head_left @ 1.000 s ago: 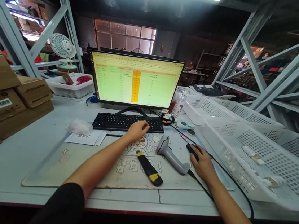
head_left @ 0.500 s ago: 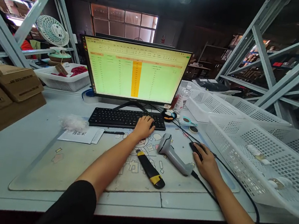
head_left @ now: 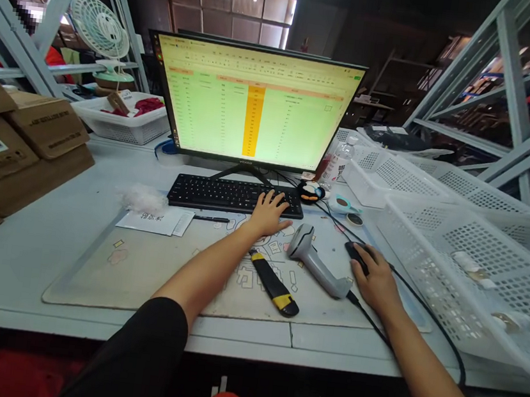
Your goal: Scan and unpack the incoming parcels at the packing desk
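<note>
My left hand point(head_left: 269, 213) rests with spread fingers on the right end of a black keyboard point(head_left: 227, 194). My right hand point(head_left: 375, 278) lies over a black mouse point(head_left: 355, 252), fingers curved around it. Between the hands a grey barcode scanner point(head_left: 315, 262) lies on the printed desk mat point(head_left: 140, 267), and a black-and-yellow utility knife point(head_left: 276, 285) lies just left of it. The monitor point(head_left: 255, 104) behind the keyboard shows a green spreadsheet with an orange column.
White perforated baskets point(head_left: 460, 261) fill the right side. Cardboard boxes point(head_left: 5, 147) are stacked at the left. A paper slip point(head_left: 153, 220), white fluff point(head_left: 143, 198), a pen point(head_left: 211, 219), a bottle point(head_left: 339, 162) and a small fan point(head_left: 99, 30) stand around. Grey shelf frames rise behind.
My left hand has slid forward from the mat's edge onto the keyboard and its fingers have spread. The view has moved closer and lower. My right hand has stayed on the mouse.
</note>
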Motion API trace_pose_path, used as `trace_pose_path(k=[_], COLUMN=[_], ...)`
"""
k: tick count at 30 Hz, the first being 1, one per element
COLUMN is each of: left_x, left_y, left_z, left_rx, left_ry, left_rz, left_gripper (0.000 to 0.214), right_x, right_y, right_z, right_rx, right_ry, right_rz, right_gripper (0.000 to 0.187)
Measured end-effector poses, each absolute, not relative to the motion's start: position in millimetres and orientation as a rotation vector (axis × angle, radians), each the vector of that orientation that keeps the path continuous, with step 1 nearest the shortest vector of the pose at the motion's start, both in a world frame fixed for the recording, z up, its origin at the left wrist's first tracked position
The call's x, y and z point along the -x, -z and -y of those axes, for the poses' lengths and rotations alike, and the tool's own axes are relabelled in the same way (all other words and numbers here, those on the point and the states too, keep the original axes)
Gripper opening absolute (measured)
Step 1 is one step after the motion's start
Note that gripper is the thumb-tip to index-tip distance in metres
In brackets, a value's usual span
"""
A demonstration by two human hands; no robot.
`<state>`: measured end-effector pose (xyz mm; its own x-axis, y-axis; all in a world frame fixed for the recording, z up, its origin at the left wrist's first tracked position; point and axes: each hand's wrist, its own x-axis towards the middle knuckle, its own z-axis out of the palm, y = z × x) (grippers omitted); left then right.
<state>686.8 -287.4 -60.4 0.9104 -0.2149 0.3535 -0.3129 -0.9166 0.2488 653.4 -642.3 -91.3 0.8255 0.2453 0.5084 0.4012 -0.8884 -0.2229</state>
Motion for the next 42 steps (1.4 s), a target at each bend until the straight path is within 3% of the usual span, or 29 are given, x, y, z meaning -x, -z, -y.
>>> trace_pose_path(k=[42], left_x=[-678.0], left_y=[56.6], left_z=[284.9], left_rx=[-2.821], left_ry=[-0.468], left_rz=[0.363], left_gripper=[0.056], right_x=[-668.3], right_y=[98.4], right_z=[652.9], right_rx=[2.681], right_ry=[0.766], right_rz=[0.571], right_gripper=[0.063])
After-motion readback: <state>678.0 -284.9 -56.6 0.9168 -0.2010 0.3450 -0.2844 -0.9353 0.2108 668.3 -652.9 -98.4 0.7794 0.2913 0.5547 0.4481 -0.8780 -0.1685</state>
